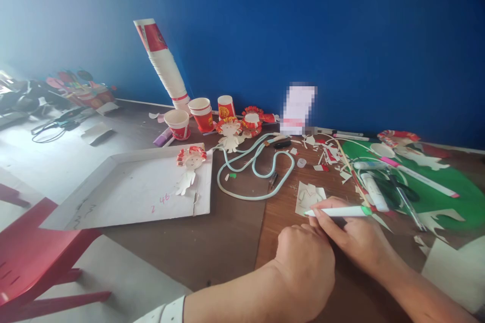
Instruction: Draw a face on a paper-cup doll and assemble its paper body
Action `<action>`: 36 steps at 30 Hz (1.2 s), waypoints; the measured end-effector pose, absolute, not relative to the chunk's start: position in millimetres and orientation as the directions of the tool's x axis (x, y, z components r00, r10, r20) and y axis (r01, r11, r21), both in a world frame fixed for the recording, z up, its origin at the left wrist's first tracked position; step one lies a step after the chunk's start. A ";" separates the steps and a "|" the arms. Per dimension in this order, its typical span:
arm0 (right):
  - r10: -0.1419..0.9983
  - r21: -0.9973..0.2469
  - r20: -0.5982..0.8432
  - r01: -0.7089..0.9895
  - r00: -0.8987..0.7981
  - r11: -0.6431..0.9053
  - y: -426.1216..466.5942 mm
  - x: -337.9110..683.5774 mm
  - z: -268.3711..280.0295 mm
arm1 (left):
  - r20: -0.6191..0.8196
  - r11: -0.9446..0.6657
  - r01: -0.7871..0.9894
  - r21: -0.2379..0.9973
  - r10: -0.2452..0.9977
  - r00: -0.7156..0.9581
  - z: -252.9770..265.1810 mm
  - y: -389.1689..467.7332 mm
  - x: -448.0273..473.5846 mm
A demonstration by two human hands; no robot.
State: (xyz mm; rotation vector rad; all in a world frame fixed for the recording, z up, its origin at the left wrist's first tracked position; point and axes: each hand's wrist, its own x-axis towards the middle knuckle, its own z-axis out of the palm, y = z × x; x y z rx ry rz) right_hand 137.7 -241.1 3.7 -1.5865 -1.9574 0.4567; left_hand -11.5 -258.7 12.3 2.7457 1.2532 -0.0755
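My right hand [358, 237] grips a green-tipped white marker [341, 211] like a pen. Its tip touches the lower edge of a small piece of white paper [305, 201] with drawn curved lines on the brown table. My left hand [307, 265] is curled closed just in front of the paper, against my right fingers; its fingertips and anything in them are hidden. Left of the paper lies a looped pale blue cord [257, 197]. A paper-cup figure [191, 159] with a curled red fringe lies on a white box lid [132, 192].
At the blue wall stand a leaning stack of paper cups [162, 68] and several red cups [200, 113]. Paper scraps, pens and a pink marker [420, 176] lie around a green sheet [447, 181] on the right. A red chair [41, 247] stands lower left.
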 end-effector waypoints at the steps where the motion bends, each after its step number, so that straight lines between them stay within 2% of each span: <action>1: 0.966 -0.583 0.220 0.776 -0.134 0.241 -241.1 138.0 2.9 | -0.100 -0.650 0.754 0.092 0.747 0.657 12.5 -258.4 -11.5; 27: 0.951 -0.534 0.296 0.809 -0.094 0.246 -239.5 139.6 -4.3 | -0.132 -0.664 0.743 0.076 0.732 0.668 17.5 -258.6 -11.3; 36: 0.935 -0.448 0.340 0.856 -0.103 0.257 -239.6 141.9 -9.3 | -0.129 -0.665 0.743 0.081 0.732 0.669 17.7 -258.6 -12.3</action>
